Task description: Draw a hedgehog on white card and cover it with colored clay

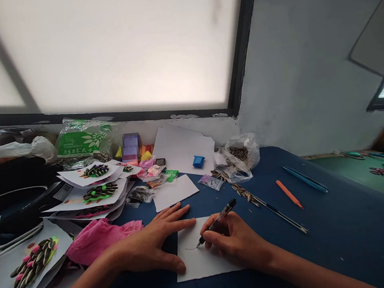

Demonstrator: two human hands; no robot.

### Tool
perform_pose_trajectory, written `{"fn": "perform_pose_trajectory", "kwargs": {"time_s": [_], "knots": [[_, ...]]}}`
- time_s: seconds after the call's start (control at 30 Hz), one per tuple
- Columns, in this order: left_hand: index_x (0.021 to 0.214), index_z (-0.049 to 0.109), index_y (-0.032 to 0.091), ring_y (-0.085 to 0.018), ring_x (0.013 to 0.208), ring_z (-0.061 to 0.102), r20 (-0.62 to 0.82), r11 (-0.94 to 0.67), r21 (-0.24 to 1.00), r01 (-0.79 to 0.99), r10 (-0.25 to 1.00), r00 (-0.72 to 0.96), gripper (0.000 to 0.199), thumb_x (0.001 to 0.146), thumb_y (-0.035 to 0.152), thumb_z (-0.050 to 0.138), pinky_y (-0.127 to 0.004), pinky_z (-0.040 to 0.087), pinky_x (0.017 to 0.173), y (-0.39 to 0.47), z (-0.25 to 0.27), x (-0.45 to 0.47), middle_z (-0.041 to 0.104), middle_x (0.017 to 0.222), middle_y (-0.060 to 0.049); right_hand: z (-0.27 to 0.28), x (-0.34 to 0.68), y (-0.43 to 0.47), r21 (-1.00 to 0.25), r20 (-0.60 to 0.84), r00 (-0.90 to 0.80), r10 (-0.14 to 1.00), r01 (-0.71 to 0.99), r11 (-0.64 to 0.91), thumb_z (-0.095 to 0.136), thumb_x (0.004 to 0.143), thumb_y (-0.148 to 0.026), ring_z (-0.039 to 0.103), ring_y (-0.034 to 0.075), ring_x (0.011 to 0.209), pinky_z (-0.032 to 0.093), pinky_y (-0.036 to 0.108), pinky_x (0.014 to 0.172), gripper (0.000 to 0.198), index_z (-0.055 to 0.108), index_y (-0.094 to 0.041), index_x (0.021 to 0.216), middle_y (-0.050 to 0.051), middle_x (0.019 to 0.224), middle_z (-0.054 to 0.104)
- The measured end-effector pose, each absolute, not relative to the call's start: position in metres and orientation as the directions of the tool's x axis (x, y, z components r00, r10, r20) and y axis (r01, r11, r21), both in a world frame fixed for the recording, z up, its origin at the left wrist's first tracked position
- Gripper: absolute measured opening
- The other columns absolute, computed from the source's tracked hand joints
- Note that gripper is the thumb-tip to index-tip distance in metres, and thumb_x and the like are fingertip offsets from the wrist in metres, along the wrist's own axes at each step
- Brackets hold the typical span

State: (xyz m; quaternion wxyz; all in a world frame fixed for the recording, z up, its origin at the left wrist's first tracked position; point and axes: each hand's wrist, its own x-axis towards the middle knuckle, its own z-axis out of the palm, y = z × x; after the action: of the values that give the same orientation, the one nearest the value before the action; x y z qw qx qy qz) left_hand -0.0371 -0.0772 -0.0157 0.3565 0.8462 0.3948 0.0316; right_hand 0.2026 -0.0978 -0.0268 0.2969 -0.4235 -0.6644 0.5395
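A small sheet of white paper [203, 267] lies on the dark blue tabletop. My right hand [234, 239] grips a black pen [223, 215], its tip touching the sheet at the end of a short curved line [190, 249]. My left hand [155, 243] is open, palm down with fingers spread; the thumb and index fingertip rest on the sheet's left and upper edges. Just left of that wrist lies a crumpled pink cloth [97, 239]. Another white sheet [175, 192] lies beyond the left fingertips.
Stacked cards with sunflower seeds stuck on them [100, 194] fill the left side. Behind are small coloured packets [154, 169], a blue packet [199, 161] and a plastic bag of seeds [240, 153]. To the right lie tweezers [281, 217], an orange pen [288, 194] and a blue tool [304, 179].
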Motion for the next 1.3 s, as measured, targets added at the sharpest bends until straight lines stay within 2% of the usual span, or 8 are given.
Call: {"fn": "perform_pose_trajectory", "kwargs": {"time_s": [0.2, 0.4, 1.07, 1.3], "knots": [[0.146, 0.033, 0.04, -0.033, 0.147, -0.004, -0.23, -0.442, 0.609, 0.659, 0.697, 0.679, 0.085, 0.073, 0.066, 0.069, -0.056, 0.006, 0.117, -0.0784, -0.0149, -0.0358, 0.009, 0.162, 0.003, -0.023, 0.202, -0.0993, -0.962, -0.059, -0.459, 0.887, 0.263, 0.073, 0.063, 0.083, -0.029, 0.054, 0.009, 0.053, 0.046, 0.021, 0.054, 0.016, 0.066, -0.014, 0.083, 0.002, 0.069, 0.067], [0.146, 0.034, 0.042, -0.034, 0.147, -0.005, -0.239, -0.429, 0.613, 0.663, 0.7, 0.673, 0.088, 0.07, 0.066, 0.072, -0.057, 0.005, 0.117, -0.078, -0.0145, -0.0336, 0.008, 0.162, 0.003, -0.0229, 0.2019, -0.0991, -0.961, -0.065, -0.465, 0.883, 0.268, 0.07, 0.064, 0.083, -0.034, 0.052, 0.009, 0.05, 0.043, 0.019, 0.045, 0.02, 0.068, -0.015, 0.085, 0.002, 0.071, 0.067], [0.148, 0.031, 0.039, -0.032, 0.147, -0.005, -0.258, -0.433, 0.583, 0.688, 0.704, 0.661, 0.091, 0.071, 0.065, 0.072, -0.054, 0.005, 0.118, -0.0787, -0.0143, -0.0332, 0.008, 0.161, 0.003, -0.023, 0.2024, -0.0964, -0.976, -0.075, -0.481, 0.874, 0.214, 0.034, 0.065, 0.083, -0.036, 0.056, 0.01, 0.055, 0.045, 0.019, 0.048, 0.024, 0.067, -0.012, 0.084, 0.004, 0.07, 0.068], [0.15, 0.028, 0.032, -0.03, 0.148, -0.004, -0.25, -0.444, 0.575, 0.688, 0.705, 0.664, 0.094, 0.072, 0.063, 0.072, -0.051, 0.005, 0.118, -0.0795, -0.013, -0.0322, 0.009, 0.161, 0.001, -0.0246, 0.2035, -0.0946, -0.98, -0.067, -0.499, 0.864, 0.194, 0.037, 0.065, 0.083, -0.035, 0.052, 0.008, 0.051, 0.044, 0.018, 0.048, 0.024, 0.066, -0.011, 0.083, 0.004, 0.07, 0.067]]}}
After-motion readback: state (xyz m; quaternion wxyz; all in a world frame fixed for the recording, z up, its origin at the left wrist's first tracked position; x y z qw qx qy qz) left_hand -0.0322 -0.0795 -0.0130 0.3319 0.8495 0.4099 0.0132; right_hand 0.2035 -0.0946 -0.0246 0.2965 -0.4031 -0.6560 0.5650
